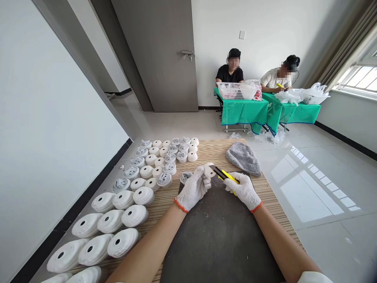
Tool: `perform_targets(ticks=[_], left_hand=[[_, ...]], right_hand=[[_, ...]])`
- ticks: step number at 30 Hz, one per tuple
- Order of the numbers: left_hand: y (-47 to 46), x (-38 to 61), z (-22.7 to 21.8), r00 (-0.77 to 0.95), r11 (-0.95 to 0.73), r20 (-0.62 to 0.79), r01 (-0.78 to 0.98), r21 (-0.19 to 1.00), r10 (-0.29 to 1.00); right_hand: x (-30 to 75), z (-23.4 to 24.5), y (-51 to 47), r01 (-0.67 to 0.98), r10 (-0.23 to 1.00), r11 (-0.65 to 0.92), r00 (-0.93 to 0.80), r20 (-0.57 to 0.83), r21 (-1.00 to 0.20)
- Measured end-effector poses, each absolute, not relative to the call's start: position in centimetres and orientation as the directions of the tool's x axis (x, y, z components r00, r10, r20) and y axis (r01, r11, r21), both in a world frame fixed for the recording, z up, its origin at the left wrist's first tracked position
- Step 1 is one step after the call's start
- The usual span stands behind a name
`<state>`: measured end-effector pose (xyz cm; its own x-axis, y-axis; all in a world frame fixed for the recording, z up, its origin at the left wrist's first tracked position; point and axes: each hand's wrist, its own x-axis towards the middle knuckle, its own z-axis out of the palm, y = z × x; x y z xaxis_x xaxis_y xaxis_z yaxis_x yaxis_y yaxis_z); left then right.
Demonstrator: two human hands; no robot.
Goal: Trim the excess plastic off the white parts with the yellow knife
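Both my hands wear white knit gloves with orange cuffs. My left hand (194, 189) is closed around a small round white part (209, 169), held just above a dark mat (218, 236). My right hand (242, 189) grips a yellow and black utility knife (224, 175), and its tip touches the white part. Another round part (185, 177) lies on the mat's far edge, just left of my left hand.
Rows of several white round parts (138, 194) cover the left of the bamboo mat (273, 200). A grey cloth (244, 158) lies at the far right. Two people sit at green-covered tables (244, 112) by the back wall, with a white basket (235, 91).
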<state>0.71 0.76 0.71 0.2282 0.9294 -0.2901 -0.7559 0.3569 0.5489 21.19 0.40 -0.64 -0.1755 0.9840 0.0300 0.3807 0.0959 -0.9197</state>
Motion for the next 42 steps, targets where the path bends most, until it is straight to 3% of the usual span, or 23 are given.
perform_targets(ticks=[5, 10, 15, 42], left_hand=[[0.8, 0.8, 0.4, 0.163, 0.279, -0.251, -0.786, 0.552, 0.954], [0.7, 0.8, 0.5, 0.146, 0.231, -0.190, -0.779, 0.583, 0.971], [0.7, 1.0, 0.8, 0.114, 0.215, -0.202, -0.768, 0.603, 0.973], [0.6, 1.0, 0.8, 0.127, 0.216, -0.187, -0.771, 0.599, 0.974]], right_hand=[[21.1, -1.1, 0.4, 0.498, 0.986, 0.154, -0.019, 0.167, -0.853], [20.4, -0.4, 0.0, 0.752, 0.916, 0.217, 0.065, 0.397, -0.623], [19.8, -0.2, -0.3, 0.876, 0.879, 0.168, 0.075, 0.472, -0.452], [19.8, -0.1, -0.4, 0.875, 0.902, 0.132, 0.088, 0.423, -0.465]])
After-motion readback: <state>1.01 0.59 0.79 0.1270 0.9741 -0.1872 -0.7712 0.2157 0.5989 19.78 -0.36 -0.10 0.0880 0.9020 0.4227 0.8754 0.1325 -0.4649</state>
